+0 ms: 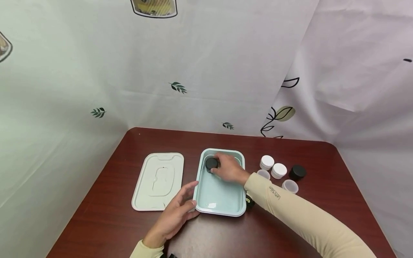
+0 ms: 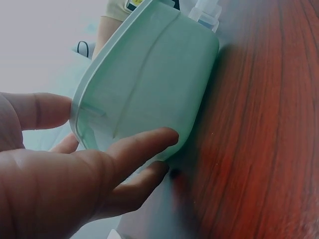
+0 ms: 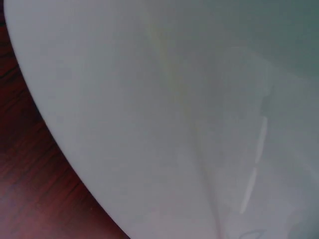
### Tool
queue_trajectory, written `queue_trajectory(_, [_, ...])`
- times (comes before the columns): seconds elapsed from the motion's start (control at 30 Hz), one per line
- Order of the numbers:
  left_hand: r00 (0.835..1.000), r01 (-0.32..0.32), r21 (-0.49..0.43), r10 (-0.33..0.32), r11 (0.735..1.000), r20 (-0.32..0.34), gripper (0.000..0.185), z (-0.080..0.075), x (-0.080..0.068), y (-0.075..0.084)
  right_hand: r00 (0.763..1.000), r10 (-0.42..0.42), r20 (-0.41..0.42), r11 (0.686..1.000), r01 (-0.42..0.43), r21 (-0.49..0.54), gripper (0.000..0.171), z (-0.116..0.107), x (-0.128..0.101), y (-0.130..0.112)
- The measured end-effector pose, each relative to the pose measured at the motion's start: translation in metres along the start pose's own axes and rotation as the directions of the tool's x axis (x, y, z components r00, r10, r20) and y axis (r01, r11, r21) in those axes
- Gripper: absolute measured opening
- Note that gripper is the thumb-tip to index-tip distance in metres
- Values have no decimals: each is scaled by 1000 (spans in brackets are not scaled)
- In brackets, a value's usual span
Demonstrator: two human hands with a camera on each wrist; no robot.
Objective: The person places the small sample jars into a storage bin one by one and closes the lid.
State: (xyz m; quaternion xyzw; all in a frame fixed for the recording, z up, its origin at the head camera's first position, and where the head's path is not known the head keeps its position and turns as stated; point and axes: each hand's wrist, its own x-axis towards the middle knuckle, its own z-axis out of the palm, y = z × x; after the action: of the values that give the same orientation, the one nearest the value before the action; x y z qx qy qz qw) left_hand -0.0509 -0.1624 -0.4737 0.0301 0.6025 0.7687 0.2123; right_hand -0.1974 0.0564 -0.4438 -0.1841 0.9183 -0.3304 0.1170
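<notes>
In the head view my right hand (image 1: 229,167) reaches into a pale blue-green plastic container (image 1: 214,214). Its thumb and fingers grip a small jar with a black lid (image 1: 211,163) near the container's far left corner. My left hand (image 1: 175,211) is at the near left corner, its fingers fairly straight. In the left wrist view a fingertip of the left hand (image 2: 75,169) touches the rim, and other fingers lie along the outer wall. The container's wall (image 3: 124,109) fills most of the right wrist view, where the right hand is hidden.
A white lid (image 1: 156,182) lies left of the container on the dark red wooden table (image 1: 106,200). To the right stand white-lidded jars (image 1: 266,162), another black-lidded jar (image 1: 297,172) and clear-topped jars (image 1: 290,186). A printed white cloth (image 1: 206,71) hangs behind the table.
</notes>
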Motion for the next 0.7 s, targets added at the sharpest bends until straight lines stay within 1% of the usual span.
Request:
queue_trajectory(0.23, [1000,0,11,0,1000,-7,63,1,-1,-1,999,-38,-10,999,37,-13,49,-4,-4,-2])
queue_trajectory(0.4, [1000,-17,24,17,1000,8,63,2,-1,-2,998,-52,-45,999,51,-19,51,-9,-8,-2])
queue_trajectory(0.5, [1000,-28,20,28,999,8,63,2,-1,-3,996,-52,-78,998,54,18,51,-13,-11,-2])
queue_trajectory(0.7, [1000,-25,13,25,1000,2,64,3,-2,-1,992,-27,-127,985,48,163,53,-25,-20,-1])
